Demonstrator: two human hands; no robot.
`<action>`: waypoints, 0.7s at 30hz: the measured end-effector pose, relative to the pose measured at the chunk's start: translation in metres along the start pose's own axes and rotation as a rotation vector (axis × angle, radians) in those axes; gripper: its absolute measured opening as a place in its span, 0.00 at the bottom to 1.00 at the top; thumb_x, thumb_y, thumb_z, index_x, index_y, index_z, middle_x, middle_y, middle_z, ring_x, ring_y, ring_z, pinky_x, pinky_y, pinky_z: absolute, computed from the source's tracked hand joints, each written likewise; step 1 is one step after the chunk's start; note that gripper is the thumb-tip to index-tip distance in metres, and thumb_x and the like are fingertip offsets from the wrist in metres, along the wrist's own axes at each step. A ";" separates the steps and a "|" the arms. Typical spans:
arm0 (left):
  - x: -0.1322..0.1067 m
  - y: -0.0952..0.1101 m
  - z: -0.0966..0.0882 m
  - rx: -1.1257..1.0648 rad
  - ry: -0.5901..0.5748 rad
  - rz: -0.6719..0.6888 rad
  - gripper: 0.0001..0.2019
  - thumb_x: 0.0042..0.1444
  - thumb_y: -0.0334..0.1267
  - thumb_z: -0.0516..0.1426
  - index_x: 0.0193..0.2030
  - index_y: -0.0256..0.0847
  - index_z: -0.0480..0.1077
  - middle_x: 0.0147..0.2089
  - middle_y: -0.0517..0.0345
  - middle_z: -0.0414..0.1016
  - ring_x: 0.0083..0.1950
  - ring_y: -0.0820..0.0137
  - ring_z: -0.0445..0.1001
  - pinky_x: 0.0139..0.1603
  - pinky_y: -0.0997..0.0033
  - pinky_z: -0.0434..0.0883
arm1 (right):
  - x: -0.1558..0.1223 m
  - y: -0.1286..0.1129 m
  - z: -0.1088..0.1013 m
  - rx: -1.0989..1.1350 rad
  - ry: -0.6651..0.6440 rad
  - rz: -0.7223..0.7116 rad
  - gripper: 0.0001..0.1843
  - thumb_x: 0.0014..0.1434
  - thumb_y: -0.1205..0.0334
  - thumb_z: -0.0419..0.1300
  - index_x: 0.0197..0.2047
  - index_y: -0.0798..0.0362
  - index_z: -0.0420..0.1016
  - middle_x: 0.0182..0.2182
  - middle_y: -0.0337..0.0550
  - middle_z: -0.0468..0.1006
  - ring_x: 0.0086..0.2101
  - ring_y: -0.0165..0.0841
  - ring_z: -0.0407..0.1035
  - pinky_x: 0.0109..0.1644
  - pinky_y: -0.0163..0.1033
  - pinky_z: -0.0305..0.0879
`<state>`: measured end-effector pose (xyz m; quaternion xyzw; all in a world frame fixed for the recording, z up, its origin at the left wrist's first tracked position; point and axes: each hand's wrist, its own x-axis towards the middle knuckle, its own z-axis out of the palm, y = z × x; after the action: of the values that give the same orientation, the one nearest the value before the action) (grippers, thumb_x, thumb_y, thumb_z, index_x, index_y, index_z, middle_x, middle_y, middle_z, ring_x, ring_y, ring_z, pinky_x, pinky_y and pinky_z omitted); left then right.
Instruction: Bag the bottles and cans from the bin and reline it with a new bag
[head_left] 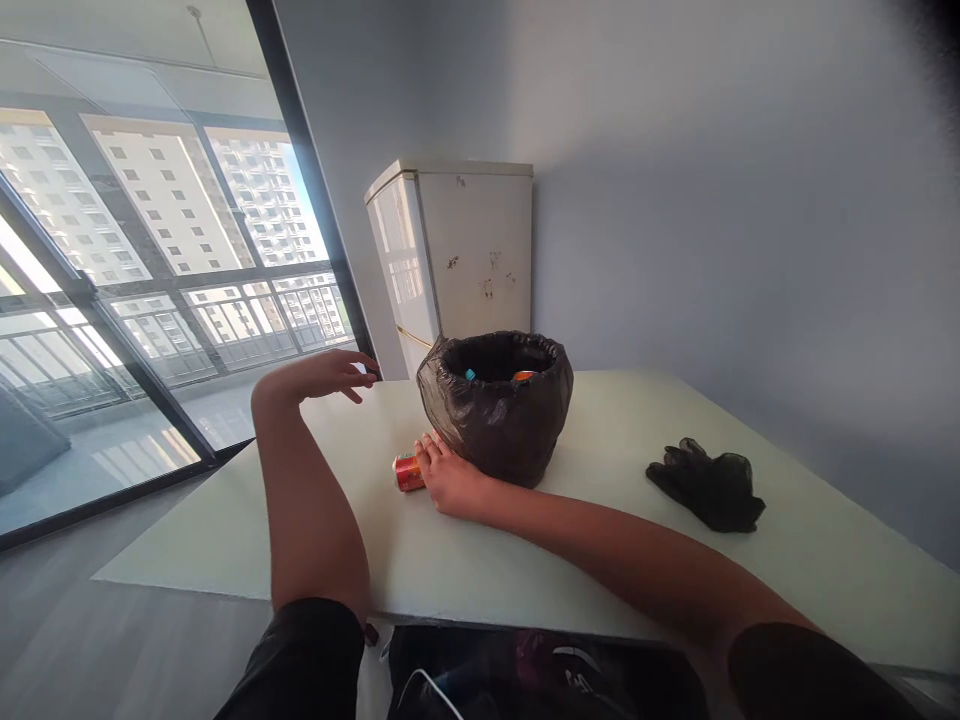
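Observation:
A red drink can [408,473] lies on its side on the pale table, left of the lined bin. My right hand [452,478] reaches across and is closed over the can's right end. Raised above the table's left part, my left hand [337,376] has its fingers apart and holds nothing. The bin [499,430] is covered by a dark, see-through bag folded over its rim. Inside its mouth a small blue item [470,375] and an orange-red item [524,375] show in part; the rest of the inside is hidden.
A crumpled black plastic bag [709,485] lies on the right side of the table [592,590]. Behind the table stands a white fridge [476,255] against the grey wall. Glass sliding doors [150,250] are at the left.

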<state>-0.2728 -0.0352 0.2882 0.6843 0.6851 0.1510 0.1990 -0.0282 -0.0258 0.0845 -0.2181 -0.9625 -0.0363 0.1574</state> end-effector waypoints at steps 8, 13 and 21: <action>-0.010 0.018 0.002 0.018 0.133 0.211 0.27 0.52 0.64 0.66 0.55 0.56 0.82 0.49 0.52 0.88 0.45 0.54 0.88 0.45 0.59 0.80 | -0.011 -0.024 -0.035 0.070 -0.068 0.035 0.28 0.55 0.57 0.66 0.59 0.51 0.72 0.54 0.54 0.82 0.47 0.49 0.77 0.43 0.49 0.77; -0.003 0.019 0.001 -0.048 0.276 0.223 0.20 0.51 0.58 0.67 0.47 0.52 0.84 0.44 0.51 0.88 0.44 0.55 0.87 0.42 0.60 0.80 | -0.047 -0.046 -0.134 0.228 -0.071 -0.059 0.26 0.61 0.47 0.66 0.58 0.49 0.69 0.46 0.49 0.81 0.35 0.42 0.76 0.30 0.45 0.68; 0.023 0.025 0.014 -0.206 0.395 0.203 0.17 0.54 0.56 0.67 0.36 0.44 0.83 0.39 0.46 0.87 0.37 0.55 0.86 0.42 0.53 0.81 | -0.098 0.018 -0.249 0.031 0.601 0.239 0.25 0.65 0.59 0.70 0.62 0.45 0.72 0.57 0.53 0.76 0.51 0.51 0.75 0.54 0.54 0.72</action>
<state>-0.2435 -0.0132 0.2863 0.6829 0.6193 0.3702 0.1140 0.1352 -0.0840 0.2890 -0.3065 -0.8409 -0.0657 0.4411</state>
